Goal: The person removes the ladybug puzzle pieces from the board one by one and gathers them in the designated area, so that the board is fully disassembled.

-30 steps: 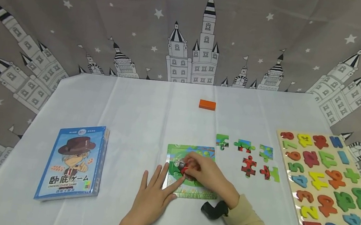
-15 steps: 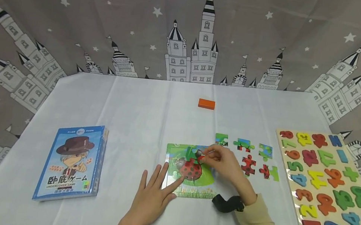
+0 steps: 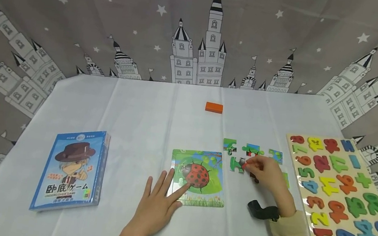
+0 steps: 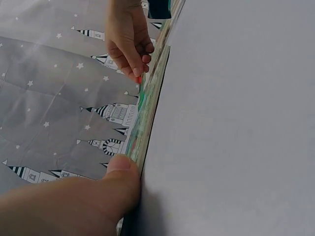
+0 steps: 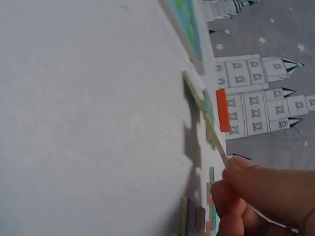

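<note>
A square ladybug puzzle board (image 3: 212, 201) lies flat on the table in the head view. My left hand (image 3: 154, 212) rests at its left side, fingers spread, fingertips on the board. In the left wrist view, my left thumb (image 4: 120, 182) lies along the board's edge. To the right of the board, my right hand (image 3: 268, 177) pinches a green and red jigsaw piece (image 3: 235, 164) between thumb and fingertips. The right wrist view has this thin piece (image 5: 209, 115) edge-on and tilted, raised off the table. Beneath my right hand, other loose pieces are partly hidden.
Loose jigsaw pieces (image 3: 229, 144) lie just behind and around the right hand. Farther right sits a wooden number board (image 3: 308, 211). An orange block (image 3: 214, 107) lies at the back, a blue boxed game (image 3: 71, 170) at the left. A castle-print curtain (image 3: 130, 16) hangs behind the table.
My right hand has lifted the jigsaw piece off the puzzle board and carried it right, towards the loose pieces. The ladybug picture is now uncovered. My left hand stays in place.
</note>
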A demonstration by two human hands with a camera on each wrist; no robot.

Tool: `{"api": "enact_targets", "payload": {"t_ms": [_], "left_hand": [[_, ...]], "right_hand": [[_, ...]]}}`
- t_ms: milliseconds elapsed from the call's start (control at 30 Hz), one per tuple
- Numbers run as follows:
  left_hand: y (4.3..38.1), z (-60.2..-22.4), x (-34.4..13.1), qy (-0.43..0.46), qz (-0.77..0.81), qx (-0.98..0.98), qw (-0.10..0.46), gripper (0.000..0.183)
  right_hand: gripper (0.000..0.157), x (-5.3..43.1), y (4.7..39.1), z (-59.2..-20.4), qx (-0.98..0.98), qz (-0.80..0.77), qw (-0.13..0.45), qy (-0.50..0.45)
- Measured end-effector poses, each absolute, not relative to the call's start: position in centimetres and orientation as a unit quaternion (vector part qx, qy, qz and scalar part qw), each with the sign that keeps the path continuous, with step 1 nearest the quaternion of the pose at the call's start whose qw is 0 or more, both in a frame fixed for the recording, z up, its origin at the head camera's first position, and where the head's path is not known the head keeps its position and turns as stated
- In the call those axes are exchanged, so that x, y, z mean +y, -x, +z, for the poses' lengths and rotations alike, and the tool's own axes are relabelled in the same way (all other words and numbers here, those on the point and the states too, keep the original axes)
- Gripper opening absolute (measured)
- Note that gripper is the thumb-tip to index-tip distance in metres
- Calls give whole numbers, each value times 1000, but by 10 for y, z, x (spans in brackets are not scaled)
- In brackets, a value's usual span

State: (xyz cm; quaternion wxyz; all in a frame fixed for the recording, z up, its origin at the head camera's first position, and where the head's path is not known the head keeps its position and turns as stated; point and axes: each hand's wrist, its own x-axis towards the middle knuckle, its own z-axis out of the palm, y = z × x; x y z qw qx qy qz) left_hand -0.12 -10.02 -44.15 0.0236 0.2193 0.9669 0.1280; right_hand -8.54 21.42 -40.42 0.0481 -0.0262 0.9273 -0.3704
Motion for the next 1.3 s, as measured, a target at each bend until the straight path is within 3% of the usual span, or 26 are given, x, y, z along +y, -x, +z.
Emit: {"api": "enact_targets", "payload": {"t_ms": [233,367,567,800,1100,1300], "left_hand": [[1,-437,-99,-215,126,968,36,45],[1,-436,-99,-214,122,969,34,45],[2,-434,-98,-219,124,968,19,47],[0,-432,-97,-219,123,968,22,49],[-1,-433,-97,-214,123,969,12,47],[-1,-433,-96,-209,122,970,19,48]], "right_hand": [[14,199,79,-405,952,-306,23,11],[18,188,66,-405,937,-324,23,126],[45,169,46,-408,921,-274,55,271],[43,161,39,-409,926,-251,48,278],[44,158,37,-409,919,-289,81,256],[39,159,36,-409,917,-291,67,265]]}}
